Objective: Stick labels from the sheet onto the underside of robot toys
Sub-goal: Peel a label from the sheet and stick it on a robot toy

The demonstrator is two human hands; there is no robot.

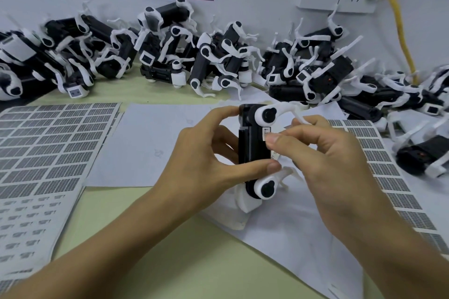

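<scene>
Label going onto a toy, centre of frame.

My left hand (199, 153) grips the black toy (252, 150) end to end, fingers curled round it, just above the white paper (145, 143). My right hand (323, 162) pinches a small label (266, 134) against the toy's side. A label sheet (48, 138) lies on the surface (150, 228) at left; a toy pile (194, 56) lines the wall across the top.

Back of table (150, 233) blocked wall to wall by heap of robot toys (170, 56), spilling forward at right. Label sheets (46, 148) lie flat at left, label strip (386, 170) flat at right. Open passage: near green tabletop between forearms, over flat white paper (145, 143).
</scene>
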